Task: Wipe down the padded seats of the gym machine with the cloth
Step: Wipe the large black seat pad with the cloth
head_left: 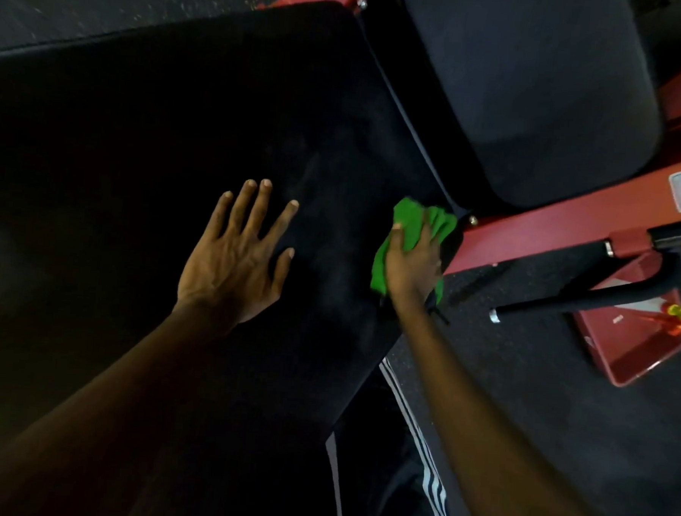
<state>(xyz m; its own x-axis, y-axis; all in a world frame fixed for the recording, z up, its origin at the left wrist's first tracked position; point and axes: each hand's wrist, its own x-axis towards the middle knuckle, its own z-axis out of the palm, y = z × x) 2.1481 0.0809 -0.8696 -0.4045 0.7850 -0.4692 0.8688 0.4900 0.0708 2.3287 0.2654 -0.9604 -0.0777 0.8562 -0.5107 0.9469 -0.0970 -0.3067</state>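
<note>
The green cloth [409, 237] is soft and light. It bends and bunches up easily, so it looks best to hold it in a bundle under the palm and press down. It sits on the right edge of the big black seat pad [159, 149], close to the corner where the pad meets the red frame [550, 221].

The right hand [411, 267] is on top of the cloth. Its fingers [428, 238] are curled over the cloth and closed on it, and the thumb presses on the side nearest the middle of the pad. Some cloth pokes out past the fingertips and some hangs below the wrist.

The left hand [238, 256] lies flat on the same pad, well toward the middle of it. Its fingers are spread wide and hold nothing. It seems to be leaning there for support.

The pad looks firm and a little dusty. A second black pad [537, 90] sits past the big pad's far corner, apart from the cloth.
</note>
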